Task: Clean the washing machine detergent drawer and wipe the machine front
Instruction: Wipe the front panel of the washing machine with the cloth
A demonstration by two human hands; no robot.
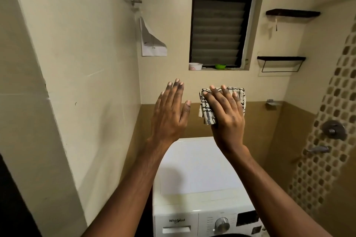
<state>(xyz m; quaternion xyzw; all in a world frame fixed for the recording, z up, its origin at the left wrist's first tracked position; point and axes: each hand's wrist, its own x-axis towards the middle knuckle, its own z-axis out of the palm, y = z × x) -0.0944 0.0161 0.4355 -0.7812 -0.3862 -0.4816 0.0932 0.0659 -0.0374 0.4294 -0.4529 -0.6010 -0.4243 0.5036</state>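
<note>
Holding a folded checked cloth (207, 110) up in front of the wall, the right hand (227, 119) lays its four fingers (224, 92) straight and slightly spread across it; the thumb is hidden behind the fabric. Beside it, not touching, the left hand (169, 113) is raised with fingers straight and pressed together, thumb out, holding nothing. Below both arms stands the white washing machine (198, 169), its detergent drawer (176, 227) closed at the front's upper left, beside the dial (222, 224).

Warm, dim indoor light casts a soft shadow on the washing machine top (200, 169), the lower left corner falls dark, and straight lines bow near the edges.
</note>
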